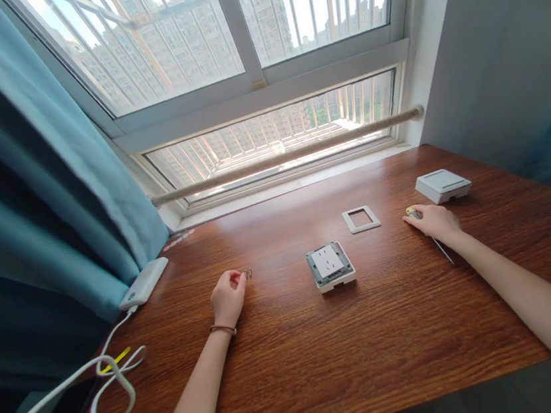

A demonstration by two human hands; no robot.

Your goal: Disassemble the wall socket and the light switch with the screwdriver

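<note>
Screwdriver (442, 249) lies on the table (324, 361), mostly hidden under the right hand (433, 222) (only its yellow end and thin tip show); I cannot tell if the fingers squeeze it. The left hand (227, 298) is half curled, holding nothing, beside tiny blurry screws (247, 273).

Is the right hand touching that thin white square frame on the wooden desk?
Apart. The head view shows bare brown wooden desk between the right hand and the thin white square frame.

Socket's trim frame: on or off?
Off. The white frame lies flat on the table, apart from the socket, whose grey mounting plate is exposed around the face.
</note>
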